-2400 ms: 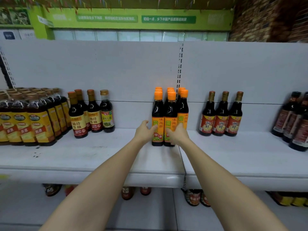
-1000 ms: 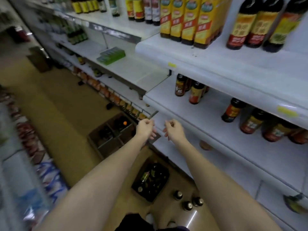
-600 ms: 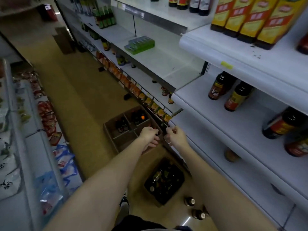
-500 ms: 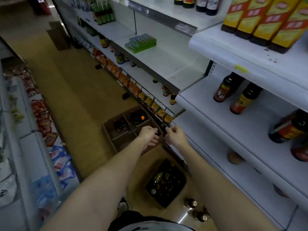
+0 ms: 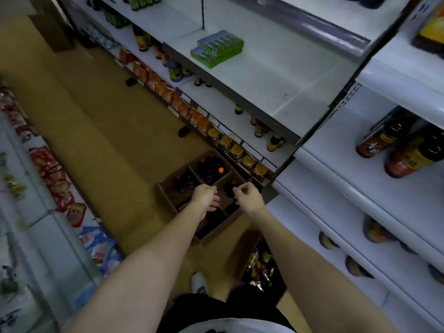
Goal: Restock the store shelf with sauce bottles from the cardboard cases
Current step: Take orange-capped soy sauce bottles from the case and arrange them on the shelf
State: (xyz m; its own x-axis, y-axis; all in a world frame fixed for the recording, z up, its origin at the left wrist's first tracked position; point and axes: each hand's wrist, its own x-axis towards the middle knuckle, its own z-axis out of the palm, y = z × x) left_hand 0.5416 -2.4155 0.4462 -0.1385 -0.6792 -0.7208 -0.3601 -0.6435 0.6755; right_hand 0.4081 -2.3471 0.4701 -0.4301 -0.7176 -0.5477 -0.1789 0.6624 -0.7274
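Cardboard case (image 5: pixel 182 207), on the floor against the shelf (image 5: pixel 336 188): divided to keep sauce bottles (image 5: pixel 211 171) upright. My left hand (image 5: pixel 205 197) and right hand (image 5: pixel 247 197) hover above it, loosely curled, empty, ready to lift.

Single view: head-worn wide-angle camera, standing height, facing steeply down along a store aisle. Near field: both forearms and the wearer's shoe (image 5: pixel 199 282). Farther below: divided cardboard case (image 5: pixel 168 192) on the floor; white shelving (image 5: pixel 336 179) runs along the right edge.
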